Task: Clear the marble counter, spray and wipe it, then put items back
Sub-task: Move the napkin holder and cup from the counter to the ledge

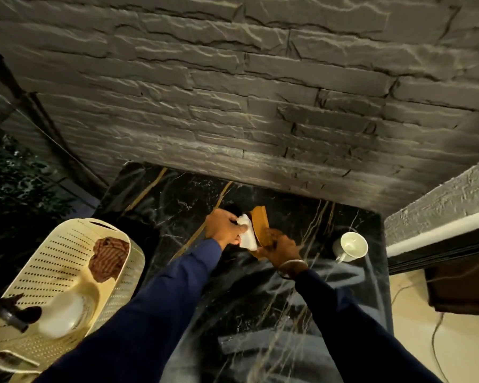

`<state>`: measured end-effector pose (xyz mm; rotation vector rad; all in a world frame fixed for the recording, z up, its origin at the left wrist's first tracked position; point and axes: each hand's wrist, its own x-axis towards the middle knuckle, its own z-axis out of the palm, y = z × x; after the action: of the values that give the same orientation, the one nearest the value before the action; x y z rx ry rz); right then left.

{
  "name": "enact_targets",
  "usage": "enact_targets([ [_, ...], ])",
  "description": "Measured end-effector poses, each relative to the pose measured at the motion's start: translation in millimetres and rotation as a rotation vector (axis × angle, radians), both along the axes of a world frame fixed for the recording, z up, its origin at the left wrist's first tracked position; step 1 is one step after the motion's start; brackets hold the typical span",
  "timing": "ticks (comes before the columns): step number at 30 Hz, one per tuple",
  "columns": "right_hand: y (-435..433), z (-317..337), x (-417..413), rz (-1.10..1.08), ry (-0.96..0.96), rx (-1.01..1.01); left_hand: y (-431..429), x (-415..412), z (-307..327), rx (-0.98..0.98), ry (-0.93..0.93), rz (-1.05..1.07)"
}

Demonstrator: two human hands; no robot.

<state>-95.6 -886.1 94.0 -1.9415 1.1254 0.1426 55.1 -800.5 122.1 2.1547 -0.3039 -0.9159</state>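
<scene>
The black marble counter point(274, 299) with gold and white veins runs from the stone wall toward me. Over its middle, my left hand point(224, 226) grips a white cloth or tissue point(248, 234). Right beside it, my right hand point(281, 248) holds the lower end of a flat yellow-brown piece point(260, 221), tilted up off the marble. The white cloth touches that brown piece. A white mug point(351, 246) lies on its side on the counter at the right, its mouth toward me.
A cream perforated basket point(116, 275) sits at the left with a striped brown cloth point(109, 258), a white bowl point(62, 316) and a dark spray nozzle point(11, 313) in it. The stone wall point(233, 106) backs the counter. A dark ledge point(454, 272) and cables are at right.
</scene>
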Motion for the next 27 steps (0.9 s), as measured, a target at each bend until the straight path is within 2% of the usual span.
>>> enact_targets([
  [2,5,0,-1,-0.038,0.016,0.025,-4,-1,-4,0.11,-0.226,-0.123],
  [4,8,-3,-2,-0.07,0.0,0.044,-7,-3,-6,0.159,-0.327,-0.173],
  [12,15,-6,-8,-0.182,-0.07,0.102,-15,-16,-7,0.182,-0.334,-0.11],
  [23,15,-4,-11,-0.134,-0.021,0.036,-21,-19,-13,0.048,-0.129,0.177],
  [27,15,-3,-14,-0.124,0.022,0.021,-18,-17,-14,0.095,-0.103,0.117],
])
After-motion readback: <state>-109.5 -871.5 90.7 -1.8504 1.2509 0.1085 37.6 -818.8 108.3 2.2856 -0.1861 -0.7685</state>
